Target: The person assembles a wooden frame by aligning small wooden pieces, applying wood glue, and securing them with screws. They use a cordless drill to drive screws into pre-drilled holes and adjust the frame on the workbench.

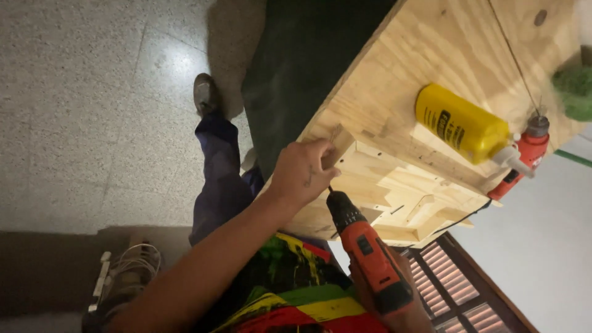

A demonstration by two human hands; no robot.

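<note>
Nearest the camera, the right hand was wrapped around the grip of a red-and-black cordless drill; only a little of the hand showed beneath the drill's body, so how tightly the fingers were closed could not be told, though the drill clearly rested in it. The drill pointed up and away from that hand, its bit meeting the wood just beside the left hand. By the look of it the drill would be fairly heavy and rigid, best taken by the moulded handle, with the weight sitting forward at the chuck.

Just past the drill's tip, the left hand was curled closed over a small pale wooden block, pressing it against the edge of the plywood table. The block looked light, stiff and dry, easy to pinch between thumb and fingers but liable to shift under the bit's push.

Beyond the left hand lay a stepped wooden assembly. Further out, a yellow bottle lay on its side, touching a second red drill. A green tuft sat at the far edge.
</note>
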